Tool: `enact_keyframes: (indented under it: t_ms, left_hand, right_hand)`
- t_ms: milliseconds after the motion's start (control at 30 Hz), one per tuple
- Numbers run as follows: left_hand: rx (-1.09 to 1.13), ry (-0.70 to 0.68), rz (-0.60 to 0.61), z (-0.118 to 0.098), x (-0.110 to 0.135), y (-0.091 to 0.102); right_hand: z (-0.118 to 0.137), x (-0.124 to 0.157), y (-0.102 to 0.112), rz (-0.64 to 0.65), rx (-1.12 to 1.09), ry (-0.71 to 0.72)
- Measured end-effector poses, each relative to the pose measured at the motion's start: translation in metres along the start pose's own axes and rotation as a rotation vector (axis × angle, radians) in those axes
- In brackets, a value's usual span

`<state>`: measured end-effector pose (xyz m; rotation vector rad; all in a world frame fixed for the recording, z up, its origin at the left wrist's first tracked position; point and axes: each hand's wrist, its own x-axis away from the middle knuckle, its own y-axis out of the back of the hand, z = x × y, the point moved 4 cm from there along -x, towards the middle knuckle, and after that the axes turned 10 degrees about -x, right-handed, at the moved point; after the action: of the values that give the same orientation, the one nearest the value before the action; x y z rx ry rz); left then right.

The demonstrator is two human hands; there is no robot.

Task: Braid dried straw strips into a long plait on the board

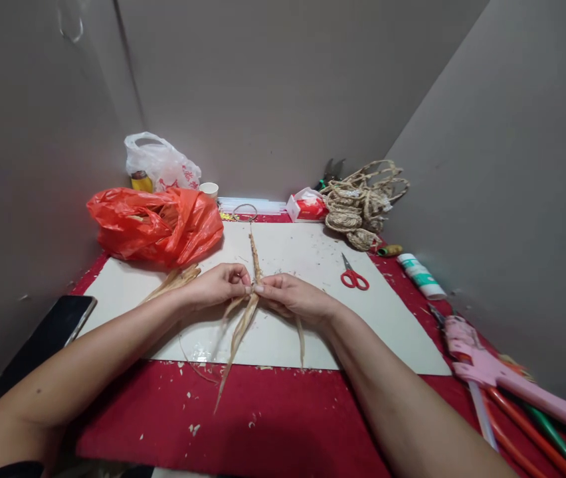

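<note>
A thin braid of dry, straw-coloured plant fibre (255, 255) runs away from me over the white board, its far end near a thin wire ring (245, 212). My left hand (226, 282) is closed, pinching fibre strands at the near end of the braid. Against it, my right hand (287, 293) pinches strands at the same spot with thumb and fingers. Loose strands (240, 328) hang toward me below the fingertips, and one dangles under the right hand. Beside my left forearm lies a bundle of loose fibre (176, 282).
Around the white board (363, 325) are a red plastic bag (158, 226), red-handled scissors (354, 277), coiled braided cord (357, 206), a tissue pack (307, 206), a white-and-green roll (421, 275), a pink glue gun (502, 375), a phone (44, 342) and a paper cup (208, 190). Grey walls enclose the table.
</note>
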<state>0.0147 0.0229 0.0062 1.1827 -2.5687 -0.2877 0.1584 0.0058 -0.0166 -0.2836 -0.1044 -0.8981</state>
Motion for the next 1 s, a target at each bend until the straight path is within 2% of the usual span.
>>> enact_keyframes:
  t_ms: [67, 200, 367, 433, 533, 667, 733, 1000]
  left_hand:
    - [-0.027, -0.008, -0.016, 0.000, -0.002, 0.003]
    - [-0.110, 0.027, 0.030, -0.001, -0.005, 0.006]
    - [0.109, 0.115, 0.128, -0.001, -0.007, 0.001]
    - [0.127, 0.156, 0.138, 0.001, -0.009, 0.000]
    - [-0.004, 0.148, 0.077, 0.002, -0.012, 0.004]
    - [-0.232, 0.021, -0.079, -0.003, -0.014, 0.011]
    - [-0.294, -0.010, -0.118, -0.007, -0.012, 0.012]
    - [-0.373, 0.003, -0.198, -0.016, -0.002, 0.012]
  right_hand:
    - [0.001, 0.000, 0.000, -0.021, 0.080, 0.001]
    - [0.001, -0.001, 0.000, -0.049, 0.188, 0.024]
    - [0.000, 0.000, -0.001, -0.056, 0.169, 0.007]
    - [0.002, 0.000, -0.002, -0.062, 0.148, 0.007]
    - [0.003, 0.000, -0.001, -0.131, 0.158, -0.010]
    - [0.000, -0.002, 0.000, -0.258, 0.133, -0.041]
    - [-0.002, -0.002, -0.002, -0.300, 0.069, -0.055]
    - [-0.007, -0.004, -0.015, -0.298, -0.214, -0.123]
